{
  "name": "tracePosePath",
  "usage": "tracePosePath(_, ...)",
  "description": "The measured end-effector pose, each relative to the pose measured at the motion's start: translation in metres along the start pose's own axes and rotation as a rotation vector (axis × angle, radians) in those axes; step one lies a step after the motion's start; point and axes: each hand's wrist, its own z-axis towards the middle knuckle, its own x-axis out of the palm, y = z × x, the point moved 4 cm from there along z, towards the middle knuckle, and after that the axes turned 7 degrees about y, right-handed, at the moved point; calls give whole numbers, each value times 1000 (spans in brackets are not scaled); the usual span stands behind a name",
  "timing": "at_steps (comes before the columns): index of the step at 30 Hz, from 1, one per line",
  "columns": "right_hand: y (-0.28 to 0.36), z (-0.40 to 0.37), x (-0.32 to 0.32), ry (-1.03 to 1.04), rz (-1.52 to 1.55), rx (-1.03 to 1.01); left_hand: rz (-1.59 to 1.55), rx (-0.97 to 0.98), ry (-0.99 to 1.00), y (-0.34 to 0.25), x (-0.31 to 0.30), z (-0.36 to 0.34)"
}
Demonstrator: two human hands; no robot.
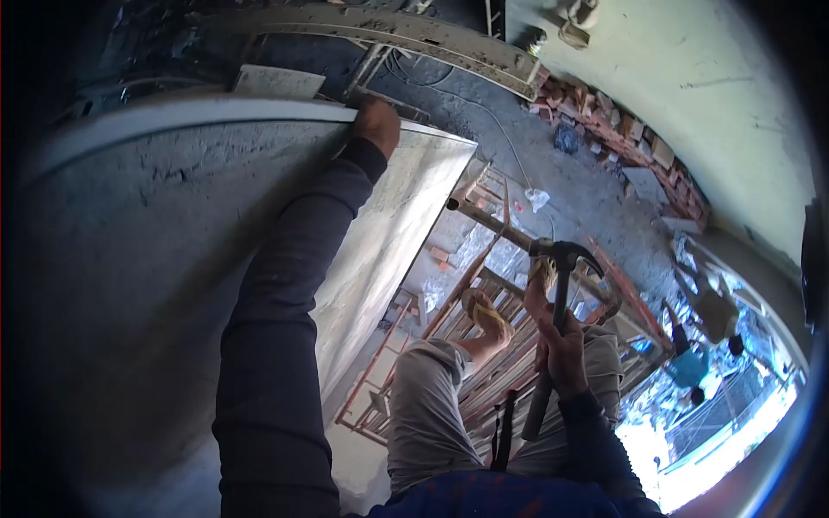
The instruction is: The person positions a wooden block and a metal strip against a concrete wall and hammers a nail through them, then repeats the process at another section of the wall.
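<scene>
My right hand [563, 354] is wrapped around the handle of a claw hammer [563, 289], in front of my right thigh. The hammer's dark head is uppermost, with the claw curving to the right. At the end of my outstretched arm, my left hand [377, 127] grips a white strip [259, 108] along the top edge of a grey wall [393, 203]. Its fingertips are partly hidden behind that edge. The hammer is well apart from the wall.
My sandalled feet rest on a slatted scaffold platform [496, 380] high above the floor. A metal pole [496, 224] crosses beside it. Bricks [622, 134] lie along the pale wall [682, 78]. A muddy beam [380, 30] spans the top. People are at the lower right, one in teal [688, 369].
</scene>
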Motion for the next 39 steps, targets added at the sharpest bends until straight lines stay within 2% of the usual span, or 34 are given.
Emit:
tracePosePath(3, 16, 24, -10, 4, -121, -62, -31, 17, 96, -6, 8, 8)
tracePosePath(5, 14, 42, -19, 12, -157, -94, 9, 20, 57, -12, 16, 10)
tracePosePath(7, 19, 55, -20, 18, -136, -98, 12, 48, 62, -7, -5, -2)
tracePosePath(11, 19, 98, -16, 12, -170, -130, -16, -32, 23, -7, -14, -7)
tracePosePath(12, 19, 111, -12, 28, -194, -139, 32, -25, -209, -7, -13, -12)
tracePosePath(14, 19, 144, 2, 74, -122, -170, 86, -50, -369, -8, -8, -11)
tracePosePath(18, 22, 237, 41, 183, -3, -294, -138, -27, -681, -4, 12, 1)
tracePosePath(21, 3, 311, 62, 141, -156, -294, 117, -44, -494, -2, -14, -21)
tracePosePath(23, -18, 342, 79, 154, -122, -237, 63, -41, -391, -1, -12, -13)
tracePosePath(28, -54, 366, 125, 153, -95, -267, -279, -3, 11, -2, -6, 11)
tracePosePath(30, -58, 379, 136, 157, -4, -245, -317, -9, 30, -3, -1, 19)
tracePosePath(33, -62, 403, 146, 169, 106, -221, 72, -86, -376, -11, 9, 19)
tracePosePath(35, -66, 414, 148, 168, 153, -206, 161, -99, -567, -15, 13, 21)
tracePosePath(39, -70, 429, 157, 164, 197, -187, -88, -79, -758, -9, 15, 18)
